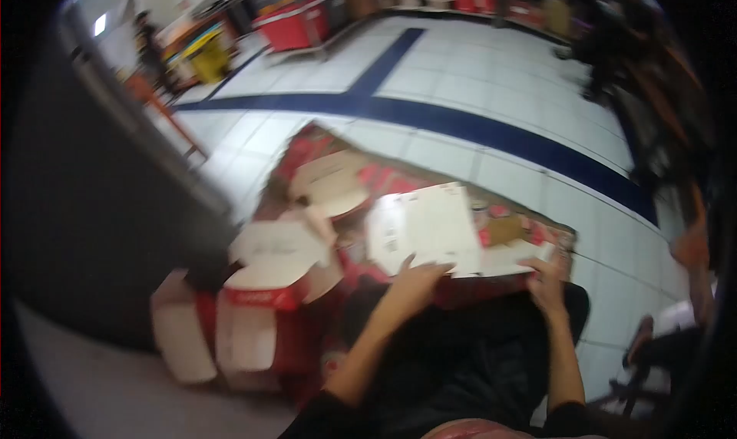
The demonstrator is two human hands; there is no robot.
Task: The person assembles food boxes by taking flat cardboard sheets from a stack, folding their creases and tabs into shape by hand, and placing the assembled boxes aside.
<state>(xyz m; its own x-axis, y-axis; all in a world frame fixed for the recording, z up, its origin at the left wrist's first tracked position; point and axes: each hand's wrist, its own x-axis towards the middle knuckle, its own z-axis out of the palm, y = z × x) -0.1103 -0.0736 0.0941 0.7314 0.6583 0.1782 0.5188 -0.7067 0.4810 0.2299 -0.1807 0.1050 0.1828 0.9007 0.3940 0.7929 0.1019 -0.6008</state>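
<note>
A partly unfolded white cardboard box (439, 222) with small dark print lies above my lap, its plain inner side up. My left hand (418, 282) grips its lower edge near the middle, thumb and fingers at the board. At the box's right end, my right hand (545, 282) is closed on the corner of a narrow flap. Beneath it is a red-patterned surface (384, 179). To the left lie several folded red-and-white boxes (280, 247), blurred, with flaps standing out. Another cream box piece (332, 182) rests farther back.
A large dark panel (107, 201) stands close on my left. White floor tiles (491, 70) with a dark blue stripe (461, 124) stretch ahead. Farther off are a red crate (295, 26) on a cart and a yellow bin (207, 55). A person (150, 47) is at the far left.
</note>
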